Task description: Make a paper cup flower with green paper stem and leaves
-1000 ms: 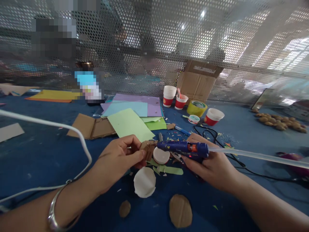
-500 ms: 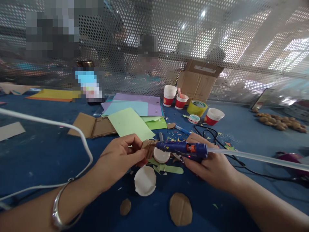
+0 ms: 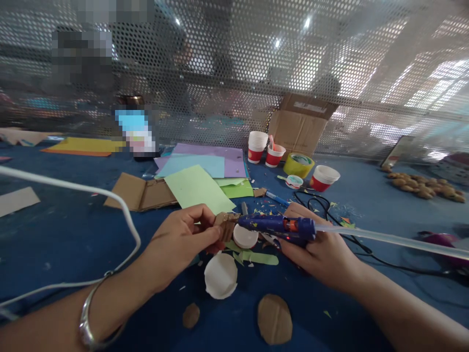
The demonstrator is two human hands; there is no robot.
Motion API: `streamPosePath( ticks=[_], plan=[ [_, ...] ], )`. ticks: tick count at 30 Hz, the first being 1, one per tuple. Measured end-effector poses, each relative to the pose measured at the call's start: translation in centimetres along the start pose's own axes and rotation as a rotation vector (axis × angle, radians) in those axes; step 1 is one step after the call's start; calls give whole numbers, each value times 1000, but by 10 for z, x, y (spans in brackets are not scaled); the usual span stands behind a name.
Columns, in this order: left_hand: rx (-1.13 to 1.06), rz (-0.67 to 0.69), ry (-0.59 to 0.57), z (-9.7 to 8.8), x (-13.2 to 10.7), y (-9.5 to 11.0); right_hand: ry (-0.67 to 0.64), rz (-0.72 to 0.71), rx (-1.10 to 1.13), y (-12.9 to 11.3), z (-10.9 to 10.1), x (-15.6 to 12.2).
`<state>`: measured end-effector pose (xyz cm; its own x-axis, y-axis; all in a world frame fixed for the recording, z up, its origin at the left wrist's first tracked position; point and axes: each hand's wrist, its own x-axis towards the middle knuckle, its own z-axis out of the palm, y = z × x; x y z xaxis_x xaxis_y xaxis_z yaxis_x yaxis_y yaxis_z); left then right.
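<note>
My left hand point(image 3: 181, 239) pinches a small brown cardboard piece point(image 3: 225, 223) between thumb and fingers above the blue table point(image 3: 66, 230). My right hand point(image 3: 318, 249) is wrapped round a blue glue gun point(image 3: 278, 225) with an orange collar. Its nozzle points left and touches the cardboard piece. A clear glue stick point(image 3: 388, 239) juts out of the gun's back to the right. Under the gun lie a small white disc point(image 3: 245, 237) and green paper scraps point(image 3: 256, 256). A bigger white disc point(image 3: 220, 275) lies nearer to me.
Two brown cardboard rounds point(image 3: 274, 319) lie at the front. Coloured paper sheets point(image 3: 200, 171) and flat cardboard point(image 3: 141, 193) sit behind my hands. Red-and-white paper cups point(image 3: 256, 145), a yellow tape roll point(image 3: 298, 164), a cardboard box point(image 3: 302, 122) and a perforated screen point(image 3: 234, 63) stand farther back. A white cable point(image 3: 110, 200) loops at left.
</note>
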<state>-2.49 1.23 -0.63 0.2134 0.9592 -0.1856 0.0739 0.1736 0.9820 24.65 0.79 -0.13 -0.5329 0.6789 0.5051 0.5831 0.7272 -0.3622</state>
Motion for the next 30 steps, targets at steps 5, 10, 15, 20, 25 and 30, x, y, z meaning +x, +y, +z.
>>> streamPosePath(
  ticks=[5, 10, 15, 20, 25, 30],
  plan=[
    [-15, -14, 12, 0, -1, 2, 7, 16, 7, -1, -2, 0],
    [-88, -30, -17, 0, -2, 2, 12, 56, 43, -3, -1, -1],
    [-108, -61, -1, -1, -3, 4, 74, 165, 170, 1, 1, -8],
    [-136, -57, 48, 0, -2, 5, 54, 449, 251, 12, -5, -7],
    [-136, -23, 49, -1, 1, 1, 11, 767, 241, 33, -15, 1],
    [-66, 31, 41, -4, 1, -1, -3, 912, 278, 54, -19, 1]
  ],
)
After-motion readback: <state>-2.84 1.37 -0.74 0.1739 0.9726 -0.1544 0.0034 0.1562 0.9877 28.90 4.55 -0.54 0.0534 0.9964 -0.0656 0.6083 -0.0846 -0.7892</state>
